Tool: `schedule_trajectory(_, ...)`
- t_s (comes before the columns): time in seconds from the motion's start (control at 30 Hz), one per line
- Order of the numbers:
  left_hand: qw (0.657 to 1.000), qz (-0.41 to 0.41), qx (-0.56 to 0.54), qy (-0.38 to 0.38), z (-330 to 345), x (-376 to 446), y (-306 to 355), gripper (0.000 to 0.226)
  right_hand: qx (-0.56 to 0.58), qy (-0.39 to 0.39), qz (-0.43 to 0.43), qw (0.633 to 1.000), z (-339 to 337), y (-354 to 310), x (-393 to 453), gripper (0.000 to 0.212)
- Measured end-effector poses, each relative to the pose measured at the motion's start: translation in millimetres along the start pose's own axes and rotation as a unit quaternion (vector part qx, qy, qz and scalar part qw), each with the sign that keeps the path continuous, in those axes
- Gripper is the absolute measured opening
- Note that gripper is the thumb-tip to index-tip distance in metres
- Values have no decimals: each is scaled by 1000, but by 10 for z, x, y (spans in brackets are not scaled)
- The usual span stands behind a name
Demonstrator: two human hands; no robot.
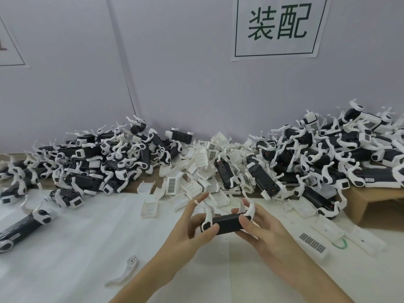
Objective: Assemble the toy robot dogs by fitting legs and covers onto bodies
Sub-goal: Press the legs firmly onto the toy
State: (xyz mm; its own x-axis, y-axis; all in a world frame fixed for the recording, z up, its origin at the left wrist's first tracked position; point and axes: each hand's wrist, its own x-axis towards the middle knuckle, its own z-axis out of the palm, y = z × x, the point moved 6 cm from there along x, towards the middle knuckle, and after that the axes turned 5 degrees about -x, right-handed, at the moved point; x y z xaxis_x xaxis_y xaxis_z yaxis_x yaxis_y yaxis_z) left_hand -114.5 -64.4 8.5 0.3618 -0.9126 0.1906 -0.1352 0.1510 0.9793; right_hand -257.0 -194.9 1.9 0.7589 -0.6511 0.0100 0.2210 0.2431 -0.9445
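At the far left edge of the white worktop (76, 237) lies a lone black dog body (24, 226) with white legs at one end. Behind it, against the wall, a heap of assembled dogs (98, 162) spreads along the back. A single loose white leg (125, 273) lies on the worktop near the front, just left of the person's left forearm. The left hand (192, 224) grips the left end of a black toy dog body (225, 223) held above the worktop, its fingers curled round the end with the thumb on the white leg joint. The right hand (260, 228) holds the body's right end, thumb on top and fingers wrapped beneath; white legs stick up at both ends. Behind the hands sits a pile of white covers (196, 167). Farther right, a second heap of dogs (328, 154) rises partly over a cardboard box (371, 202), and a paper sign (279, 27) hangs on the wall above
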Motion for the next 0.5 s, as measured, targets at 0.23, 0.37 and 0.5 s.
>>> schedule_trajectory(0.23, 969, 128, 211, -1, 48, 4, 14, 115, -18, 72, 29, 997, -76, -33, -20, 30)
schedule_trajectory(0.37, 911, 222, 344, 35, 59, -6, 83, 90, -140, 85, 112, 980, -137, 15, -80, 65)
schedule_trajectory(0.5, 900, 216, 366, 95, -82, -37, 169, 75, -262, 88, 101, 956, -151, -42, -85, 83)
